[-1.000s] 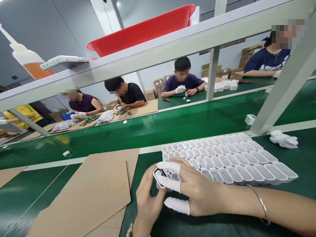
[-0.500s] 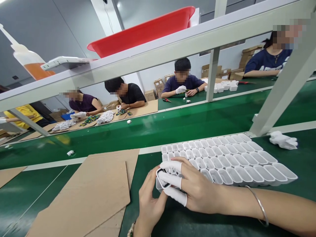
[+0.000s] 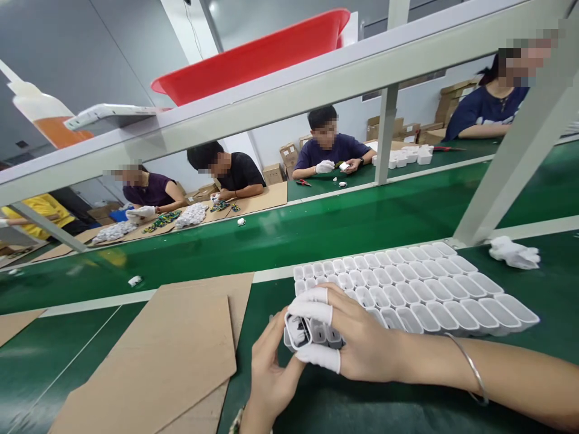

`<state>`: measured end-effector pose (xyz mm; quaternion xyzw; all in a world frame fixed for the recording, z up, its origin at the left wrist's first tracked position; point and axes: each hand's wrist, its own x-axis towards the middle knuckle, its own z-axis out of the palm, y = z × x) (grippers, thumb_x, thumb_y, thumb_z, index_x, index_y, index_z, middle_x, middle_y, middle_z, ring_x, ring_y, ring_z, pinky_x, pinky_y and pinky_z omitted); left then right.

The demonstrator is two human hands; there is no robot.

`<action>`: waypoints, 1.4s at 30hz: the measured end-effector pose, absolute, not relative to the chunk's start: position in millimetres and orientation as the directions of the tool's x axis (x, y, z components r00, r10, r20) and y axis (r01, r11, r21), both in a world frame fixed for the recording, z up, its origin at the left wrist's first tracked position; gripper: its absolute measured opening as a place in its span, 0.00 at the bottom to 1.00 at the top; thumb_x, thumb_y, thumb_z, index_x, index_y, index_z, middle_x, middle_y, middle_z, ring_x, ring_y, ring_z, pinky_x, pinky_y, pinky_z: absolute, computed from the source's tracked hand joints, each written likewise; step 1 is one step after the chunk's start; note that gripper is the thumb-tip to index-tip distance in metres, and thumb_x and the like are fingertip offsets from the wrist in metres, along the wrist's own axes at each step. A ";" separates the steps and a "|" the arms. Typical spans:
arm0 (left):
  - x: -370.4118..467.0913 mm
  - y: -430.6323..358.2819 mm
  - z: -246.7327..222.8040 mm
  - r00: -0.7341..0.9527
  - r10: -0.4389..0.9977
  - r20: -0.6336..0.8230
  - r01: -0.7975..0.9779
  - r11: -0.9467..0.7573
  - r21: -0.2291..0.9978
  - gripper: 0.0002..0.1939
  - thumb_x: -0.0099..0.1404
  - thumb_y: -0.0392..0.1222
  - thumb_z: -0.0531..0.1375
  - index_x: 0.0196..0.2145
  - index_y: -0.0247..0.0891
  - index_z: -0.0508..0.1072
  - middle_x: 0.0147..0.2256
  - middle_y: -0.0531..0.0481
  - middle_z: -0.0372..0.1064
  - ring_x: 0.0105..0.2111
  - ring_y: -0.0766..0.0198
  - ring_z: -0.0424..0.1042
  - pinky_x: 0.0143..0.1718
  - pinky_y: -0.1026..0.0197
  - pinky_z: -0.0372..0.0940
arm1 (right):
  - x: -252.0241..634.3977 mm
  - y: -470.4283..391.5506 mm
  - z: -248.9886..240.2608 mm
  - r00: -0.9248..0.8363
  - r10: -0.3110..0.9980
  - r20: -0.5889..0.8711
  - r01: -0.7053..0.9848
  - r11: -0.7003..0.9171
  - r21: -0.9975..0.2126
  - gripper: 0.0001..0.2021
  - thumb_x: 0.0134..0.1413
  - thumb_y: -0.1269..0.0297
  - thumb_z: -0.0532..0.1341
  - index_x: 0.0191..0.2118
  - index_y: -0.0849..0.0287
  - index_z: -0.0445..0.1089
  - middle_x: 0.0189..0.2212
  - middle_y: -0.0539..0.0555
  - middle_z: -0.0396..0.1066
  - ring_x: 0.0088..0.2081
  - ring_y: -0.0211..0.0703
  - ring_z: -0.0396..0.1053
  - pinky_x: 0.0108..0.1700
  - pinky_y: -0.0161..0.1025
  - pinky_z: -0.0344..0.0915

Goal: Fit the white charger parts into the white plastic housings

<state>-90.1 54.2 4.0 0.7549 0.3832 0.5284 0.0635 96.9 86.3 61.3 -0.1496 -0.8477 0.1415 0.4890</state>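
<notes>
A small white plastic case (image 3: 288, 339) with rounded corners stands at the near left end of the case rows, its open end facing me. Something white and dark sits inside it; its kind is unclear. My left hand (image 3: 274, 377) is closed on the case from the left, thumb low and fingers behind. White finger cots cover several fingertips of my right hand (image 3: 357, 337), which grips the same case from the right, with digits above and below its opening. Rows of similar open white cases (image 3: 434, 289) stand close behind and right of my hands, partly covered by them.
Flat cardboard (image 3: 158, 349) covers the bench at left. A crumpled white glove (image 3: 514, 252) lies far right by a slanted post (image 3: 511, 144). Behind runs a green conveyor belt (image 3: 271, 229) with small white parts. A shelf overhead holds a red tray (image 3: 253, 57). Co-workers sit opposite.
The right-hand fingers that reached into the case's opening have drawn out to its upper rim, exposing the white and dark contents. Both hands stay at the case. The view has shifted slightly.
</notes>
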 end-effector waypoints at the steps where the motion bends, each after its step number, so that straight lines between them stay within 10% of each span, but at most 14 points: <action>1: -91.0 54.1 2.4 0.145 0.655 0.742 0.502 -0.695 0.515 0.24 0.66 0.42 0.61 0.59 0.42 0.66 0.51 0.40 0.71 0.49 0.53 0.73 0.50 0.57 0.70 | 96.4 86.9 61.4 -0.485 0.388 0.784 0.120 0.917 -0.380 0.15 0.58 0.68 0.61 0.50 0.56 0.65 0.40 0.57 0.67 0.45 0.45 0.65 0.48 0.45 0.65; 8: -88.0 52.0 1.5 0.130 0.775 0.618 0.348 -0.620 0.704 0.24 0.65 0.44 0.62 0.58 0.44 0.68 0.53 0.42 0.69 0.52 0.53 0.71 0.51 0.61 0.67 | 97.0 91.9 56.0 -0.518 0.322 0.793 0.153 0.946 -0.285 0.04 0.60 0.65 0.59 0.38 0.59 0.68 0.37 0.57 0.65 0.42 0.45 0.64 0.48 0.47 0.64; 23: -92.3 48.1 3.1 0.301 0.869 0.392 -0.363 -0.276 0.890 0.20 0.61 0.48 0.65 0.51 0.47 0.75 0.44 0.46 0.74 0.41 0.56 0.74 0.44 0.59 0.68 | 100.7 104.1 53.7 -0.740 0.540 0.401 -0.198 0.394 -0.897 0.12 0.52 0.64 0.67 0.43 0.50 0.78 0.45 0.54 0.56 0.42 0.38 0.63 0.43 0.38 0.68; 42: -92.2 48.3 16.5 0.413 0.863 0.290 -0.340 -0.149 0.929 0.24 0.60 0.59 0.62 0.45 0.39 0.77 0.27 0.46 0.70 0.25 0.64 0.64 0.27 0.64 0.57 | 95.8 97.0 46.2 -0.687 0.638 0.348 -0.223 0.271 -0.936 0.24 0.45 0.62 0.71 0.51 0.51 0.72 0.55 0.56 0.58 0.52 0.46 0.64 0.56 0.46 0.61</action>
